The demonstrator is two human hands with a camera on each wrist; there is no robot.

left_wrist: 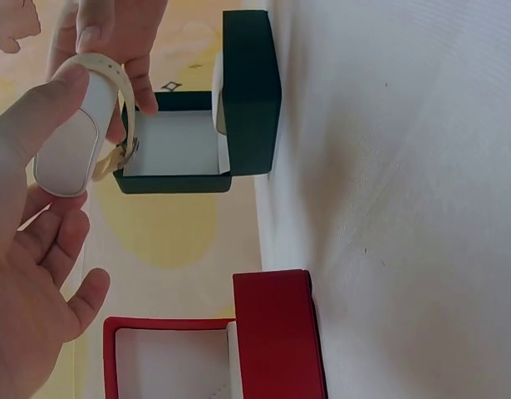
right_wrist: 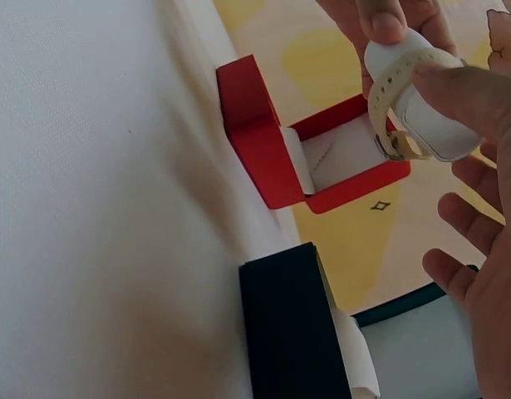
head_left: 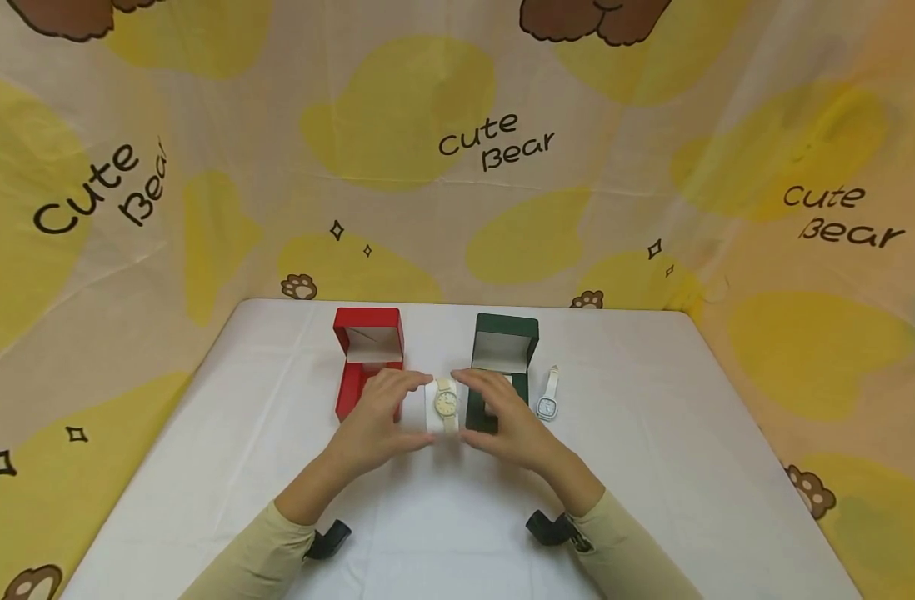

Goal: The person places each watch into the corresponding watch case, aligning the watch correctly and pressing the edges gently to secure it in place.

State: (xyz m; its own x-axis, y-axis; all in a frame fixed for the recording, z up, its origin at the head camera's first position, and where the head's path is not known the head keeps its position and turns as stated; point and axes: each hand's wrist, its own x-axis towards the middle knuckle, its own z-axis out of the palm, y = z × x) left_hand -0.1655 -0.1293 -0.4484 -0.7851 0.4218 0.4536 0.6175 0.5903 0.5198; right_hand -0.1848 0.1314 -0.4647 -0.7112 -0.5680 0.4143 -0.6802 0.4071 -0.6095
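A cream-strapped watch [head_left: 446, 404] with a pale round dial is wrapped round a white watch cushion [left_wrist: 68, 154]. My left hand [head_left: 375, 421] pinches the cushion from the left between thumb and fingers. From the right, my right hand [head_left: 513, 421] pinches its other end, the thumb by the strap. The strap's buckle [right_wrist: 392, 148] shows on the underside in the right wrist view. Behind my left hand stands an open red watch box [head_left: 367, 321]. An open dark green watch box [head_left: 506, 325] is behind my right hand, which hides part of its inside.
A second watch [head_left: 547, 407], white with a squarish case, lies right of the green box. All this is on a white table [head_left: 652, 467], with a printed cloth [head_left: 397, 108] hanging behind and at the sides. Black wrist cameras [head_left: 328, 540] stick out from both sleeves.
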